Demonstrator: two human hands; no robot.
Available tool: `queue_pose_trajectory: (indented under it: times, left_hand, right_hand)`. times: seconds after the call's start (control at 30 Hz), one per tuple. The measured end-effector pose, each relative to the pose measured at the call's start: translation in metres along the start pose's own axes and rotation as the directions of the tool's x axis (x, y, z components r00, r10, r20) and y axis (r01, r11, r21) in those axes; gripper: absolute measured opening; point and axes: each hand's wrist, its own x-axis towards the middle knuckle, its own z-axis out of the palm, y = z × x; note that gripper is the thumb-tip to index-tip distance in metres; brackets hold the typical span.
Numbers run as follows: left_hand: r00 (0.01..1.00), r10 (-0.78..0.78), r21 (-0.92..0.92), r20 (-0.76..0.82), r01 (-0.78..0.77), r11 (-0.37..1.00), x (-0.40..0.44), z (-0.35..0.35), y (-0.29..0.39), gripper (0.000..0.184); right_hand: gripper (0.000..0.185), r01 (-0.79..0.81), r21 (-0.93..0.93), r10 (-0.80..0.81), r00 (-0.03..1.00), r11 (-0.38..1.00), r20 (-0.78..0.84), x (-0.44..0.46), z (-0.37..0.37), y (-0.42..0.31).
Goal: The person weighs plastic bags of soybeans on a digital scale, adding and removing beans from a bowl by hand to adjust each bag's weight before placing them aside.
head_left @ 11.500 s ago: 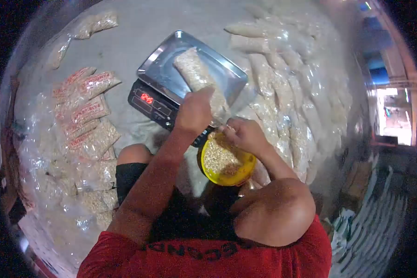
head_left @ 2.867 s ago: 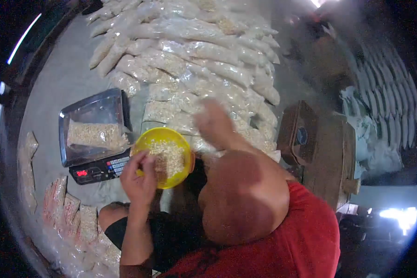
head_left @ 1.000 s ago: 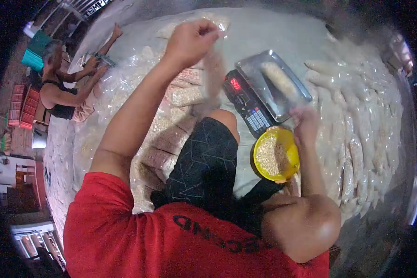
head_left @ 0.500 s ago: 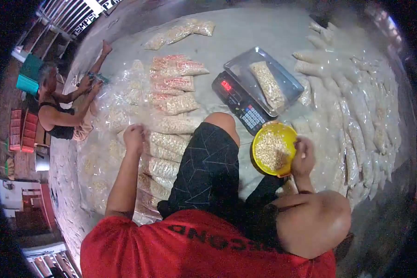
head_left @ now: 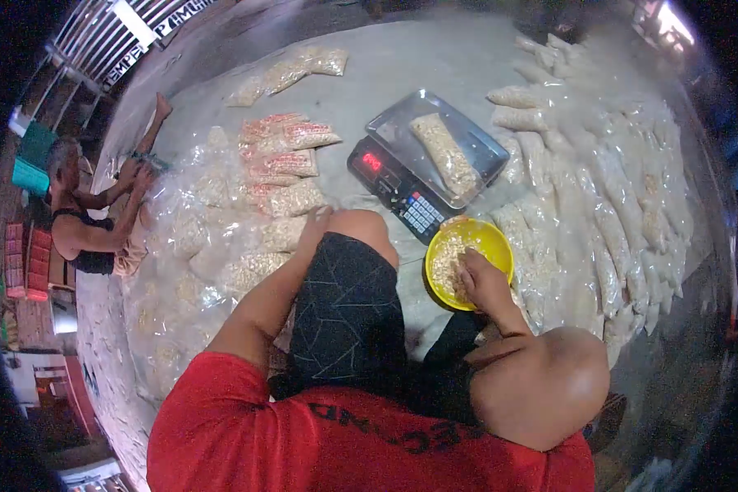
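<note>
My right hand dips into a yellow bowl, its fingers curled among small pale food pieces. The fingertips are partly buried in them. Beside my bent knee, my left hand is close to a filled clear plastic bag; its fingers are blurred and partly hidden, so its grip does not show. Just beyond the bowl stands a digital scale with a lit red display. On its clear tray lies a long filled plastic bag.
Several bags with red print lie ahead to the left. Many filled clear bags cover the right side. More bags lie at the back. Another person sits at the left, near red crates.
My right hand has gone from the bowl's right rim into the pieces. My left hand has moved right and forward, from over the bags to beside my knee. The view has shifted slightly.
</note>
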Motion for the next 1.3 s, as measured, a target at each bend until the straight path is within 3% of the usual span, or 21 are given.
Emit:
queue_pose_trajectory:
  times: [0.07, 0.13, 0.2, 0.33, 0.4, 0.47, 0.5, 0.53, 0.57, 0.6, 0.67, 0.73, 0.8, 0.83, 0.9, 1.03, 1.1, 1.13, 1.2, 1.23, 1.3]
  left_hand:
    - [0.997, -0.061, 0.438, -0.038, 0.072, 0.896, -0.026, 0.015, -0.009, 0.053]
    - [0.965, -0.244, 0.106, 0.097, 0.234, 0.966, -0.040, -0.039, -0.011, 0.053]
    - [0.989, -0.140, 0.164, 0.040, 0.131, 0.978, -0.045, -0.072, -0.010, 0.051]
    - [1.000, -0.018, 0.287, 0.023, 0.011, 0.958, -0.047, -0.068, -0.012, 0.050]
    - [0.998, 0.067, 0.316, -0.007, -0.061, 0.947, -0.050, -0.053, -0.021, 0.052]
    - [0.988, -0.130, -0.156, -0.088, 0.116, 0.981, -0.045, -0.043, -0.023, 0.053]
    - [0.989, -0.120, -0.157, -0.088, 0.105, 0.982, -0.040, -0.046, -0.028, 0.053]
    - [0.998, -0.017, -0.036, 0.052, 0.019, 0.999, -0.037, -0.050, -0.036, 0.049]
    - [0.977, 0.068, 0.072, 0.202, -0.084, 0.994, -0.033, -0.051, -0.041, 0.046]
    - [0.974, 0.082, 0.066, 0.212, -0.098, 0.993, -0.024, -0.062, -0.039, 0.046]
    - [0.779, -0.291, -0.003, 0.554, 0.352, 0.936, 0.008, -0.116, -0.025, 0.038]
    - [0.936, -0.326, -0.136, 0.129, 0.343, 0.930, 0.037, -0.157, 0.025, 0.032]
    - [0.894, -0.259, -0.397, -0.366, 0.101, 0.912, 0.072, -0.177, 0.102, 0.033]
    - [0.937, -0.326, -0.608, -0.128, 0.186, 0.772, 0.091, -0.203, 0.152, 0.035]
    - [0.904, -0.027, -0.561, -0.427, -0.241, 0.792, 0.116, -0.194, 0.216, 0.042]
    - [0.895, -0.152, -0.496, -0.420, -0.086, 0.864, 0.164, -0.170, 0.265, 0.052]
    - [0.888, -0.192, -0.501, -0.419, -0.050, 0.864, 0.172, -0.154, 0.265, 0.051]
    - [0.867, -0.216, -0.550, -0.450, -0.078, 0.832, 0.168, -0.153, 0.258, 0.048]
    - [0.859, -0.222, -0.601, -0.462, -0.119, 0.790, 0.156, -0.149, 0.251, 0.046]
    - [0.883, -0.314, -0.693, -0.348, -0.017, 0.721, 0.149, -0.146, 0.252, 0.044]
    - [0.884, -0.418, -0.761, -0.208, 0.123, 0.637, 0.143, -0.143, 0.256, 0.043]
  right_hand:
    - [0.030, -0.077, 0.089, 0.076, 0.997, 0.993, 0.014, 0.000, -0.015, -0.010]
    - [0.027, -0.036, 0.022, 0.039, 0.990, 0.999, -0.135, -0.001, -0.035, -0.019]
    - [0.030, 0.187, -0.025, -0.182, 0.905, 0.982, -0.384, -0.003, -0.060, -0.028]
    - [0.035, 0.255, -0.118, -0.278, 0.810, 0.960, -0.516, -0.010, -0.065, -0.027]
    - [0.037, 0.174, -0.012, -0.167, 0.922, 0.985, -0.348, -0.007, -0.034, -0.017]
    - [0.037, 0.018, 0.043, -0.009, 0.980, 0.999, -0.197, -0.002, -0.012, -0.009]
    - [0.037, 0.018, -0.013, -0.018, 1.000, 1.000, 0.008, -0.005, -0.008, -0.004]
    - [0.038, 0.029, -0.062, -0.015, 0.976, 0.998, 0.216, -0.009, -0.002, -0.001]
    - [0.035, 0.062, 0.080, -0.060, 0.998, 0.995, -0.020, -0.015, 0.004, 0.000]
    - [0.035, 0.045, 0.083, -0.044, 0.999, 0.996, -0.017, -0.015, 0.003, 0.000]
    - [0.032, -0.134, 0.135, 0.152, 0.980, 0.982, -0.131, -0.008, -0.009, 0.002]
    - [0.032, -0.259, 0.265, 0.309, 0.936, 0.929, -0.167, 0.000, -0.009, 0.010]
    - [0.032, -0.356, 0.408, 0.454, 0.874, 0.841, -0.174, 0.009, -0.010, 0.012]
    - [0.032, -0.346, 0.424, 0.454, 0.871, 0.837, -0.186, 0.016, -0.015, 0.009]
    - [0.032, -0.325, 0.437, 0.439, 0.878, 0.839, -0.189, 0.027, -0.006, 0.015]
    - [0.034, -0.284, 0.269, 0.266, 0.958, 0.920, 0.103, 0.033, 0.032, 0.019]
    - [0.038, -0.450, 0.162, 0.338, 0.824, 0.878, 0.456, 0.033, 0.027, 0.007]
    - [0.038, -0.471, 0.166, 0.357, 0.817, 0.867, 0.452, 0.028, 0.045, 0.020]
    - [0.037, -0.029, 0.306, -0.019, 0.988, 0.952, 0.152, 0.014, 0.092, 0.046]
    - [0.036, -0.317, 0.446, 0.185, 0.931, 0.837, 0.315, 0.014, 0.085, 0.042]
    - [0.035, -0.280, 0.466, 0.183, 0.953, 0.839, 0.243, 0.014, 0.048, 0.030]
